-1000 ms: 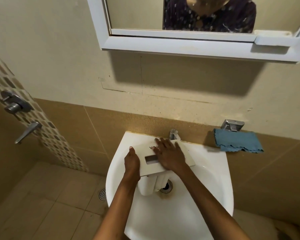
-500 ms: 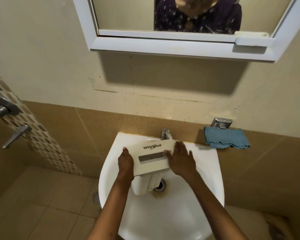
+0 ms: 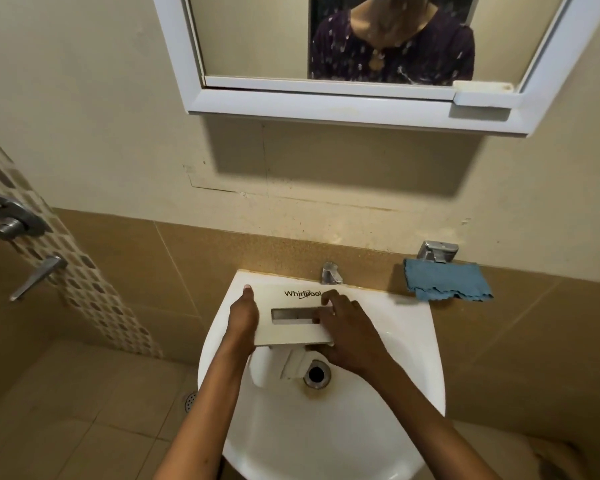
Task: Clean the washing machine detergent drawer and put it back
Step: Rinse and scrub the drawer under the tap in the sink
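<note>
**Detergent drawer held face-up across the sink**

You are looking down into a white wall-mounted sink (image 3: 400, 344). You hold the detergent drawer (image 3: 291, 327) over the far half of the basin. Its long axis runs left to right. The flat white front panel faces up towards you, with the Whirlpool name reading upright along its far edge and a narrow handle slot below it. The drawer's body hangs from the panel's near edge and points down into the bowl, ending just left of the drain (image 3: 316, 374).

Your left hand (image 3: 243, 317) grips the panel's left end. The thumb lies along that edge and its tip reaches the far left corner; the fingers are hidden underneath. Your right hand (image 3: 347, 329) covers the right end, with bent fingers pressing on the face and fingertips at the slot's right end.

A metal tap (image 3: 330, 273) stands at the far rim. A blue cloth (image 3: 447, 280) hangs on the wall to the right of it.
</note>
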Action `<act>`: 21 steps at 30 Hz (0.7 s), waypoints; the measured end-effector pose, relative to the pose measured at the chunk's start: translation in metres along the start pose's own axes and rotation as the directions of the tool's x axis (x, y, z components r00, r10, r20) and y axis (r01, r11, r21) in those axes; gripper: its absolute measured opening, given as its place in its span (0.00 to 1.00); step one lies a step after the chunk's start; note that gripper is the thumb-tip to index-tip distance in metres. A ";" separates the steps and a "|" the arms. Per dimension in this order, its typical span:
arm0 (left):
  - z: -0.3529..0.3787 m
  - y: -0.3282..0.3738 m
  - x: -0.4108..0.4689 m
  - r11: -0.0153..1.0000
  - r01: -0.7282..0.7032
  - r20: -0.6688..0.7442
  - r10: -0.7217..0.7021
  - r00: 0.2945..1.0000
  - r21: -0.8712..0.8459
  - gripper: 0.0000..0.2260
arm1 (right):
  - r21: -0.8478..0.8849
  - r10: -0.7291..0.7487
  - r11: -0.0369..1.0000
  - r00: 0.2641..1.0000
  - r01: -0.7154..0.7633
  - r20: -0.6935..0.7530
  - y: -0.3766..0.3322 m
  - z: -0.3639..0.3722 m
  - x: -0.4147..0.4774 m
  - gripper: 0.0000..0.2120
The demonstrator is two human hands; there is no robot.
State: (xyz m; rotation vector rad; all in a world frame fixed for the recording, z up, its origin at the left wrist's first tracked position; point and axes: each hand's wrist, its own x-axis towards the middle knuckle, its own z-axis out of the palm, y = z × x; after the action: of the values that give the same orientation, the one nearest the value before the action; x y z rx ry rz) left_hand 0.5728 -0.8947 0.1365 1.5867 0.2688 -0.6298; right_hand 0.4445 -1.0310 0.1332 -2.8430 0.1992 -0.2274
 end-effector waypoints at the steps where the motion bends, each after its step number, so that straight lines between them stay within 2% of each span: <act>1: -0.001 0.003 0.002 0.999 -0.031 0.019 0.031 0.999 0.022 0.23 | 0.052 -0.034 0.998 0.999 0.033 0.004 -0.003 -0.007 0.000 0.25; 3: -0.006 0.011 -0.002 0.986 -0.136 0.064 0.131 0.989 0.092 0.23 | 0.239 -0.044 0.970 0.998 0.031 0.050 -0.003 -0.025 -0.001 0.32; 5: -0.011 0.018 -0.009 0.956 -0.256 0.119 0.240 0.963 0.142 0.22 | 0.426 0.033 0.903 0.997 -0.058 0.065 0.005 -0.040 -0.001 0.37; 6: -0.015 0.021 -0.011 0.940 -0.305 0.142 0.284 0.948 0.156 0.23 | 0.496 0.130 0.858 0.991 -0.133 0.041 0.010 -0.043 0.000 0.37; 8: -0.021 0.026 -0.016 0.925 -0.355 0.174 0.330 0.928 0.138 0.23 | 0.604 0.381 0.726 0.923 -0.329 0.045 0.019 -0.043 0.004 0.31; 9: -0.024 0.028 -0.018 0.924 -0.366 0.181 0.343 0.922 0.111 0.21 | 0.653 0.482 0.609 0.864 -0.451 0.147 0.022 -0.041 0.006 0.28; 10: -0.027 0.030 -0.021 0.917 -0.386 0.194 0.362 0.912 0.105 0.18 | 0.700 0.530 0.433 0.789 -0.568 0.311 0.028 -0.034 0.010 0.29; 11: -0.030 0.032 -0.024 0.906 -0.405 0.210 0.376 0.903 0.121 0.16 | 0.718 0.501 0.223 0.710 -0.659 0.495 0.033 -0.027 0.012 0.31; 12: -0.032 0.034 -0.027 0.890 -0.438 0.246 0.399 0.883 0.129 0.15 | 0.711 0.398 0.006 0.654 -0.703 0.644 0.038 -0.020 0.014 0.33; 13: -0.036 0.035 -0.033 0.871 -0.474 0.284 0.425 0.860 0.131 0.13 | 0.689 0.289 -0.125 0.638 -0.714 0.713 0.040 -0.013 0.015 0.32; 14: -0.039 0.036 -0.037 0.857 -0.498 0.315 0.441 0.841 0.131 0.10 | 0.681 0.198 -0.199 0.651 -0.705 0.733 0.038 -0.008 0.016 0.30; 16: -0.046 0.034 -0.040 0.839 -0.526 0.360 0.451 0.817 0.142 0.13 | 0.679 0.114 -0.239 0.675 -0.694 0.729 0.029 -0.004 0.020 0.20; 17: -0.049 0.033 -0.041 0.827 -0.541 0.386 0.453 0.803 0.155 0.18 | 0.688 0.124 -0.217 0.680 -0.692 0.723 0.024 -0.003 0.022 0.15; 19: -0.056 0.030 -0.043 0.807 -0.571 0.438 0.464 0.770 0.149 0.23 | 0.701 0.152 -0.138 0.685 -0.699 0.713 0.018 -0.002 0.030 0.17; 21: -0.062 0.026 -0.044 0.795 -0.593 0.469 0.480 0.741 0.124 0.22 | 0.669 0.196 -0.033 0.651 -0.743 0.733 0.017 -0.003 0.038 0.12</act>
State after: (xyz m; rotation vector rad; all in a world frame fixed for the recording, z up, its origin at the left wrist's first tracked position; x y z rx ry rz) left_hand 0.5654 -0.8293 0.1824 1.6317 -0.6188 -0.5324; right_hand 0.4789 -1.0536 0.1360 -1.2109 0.6892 0.3723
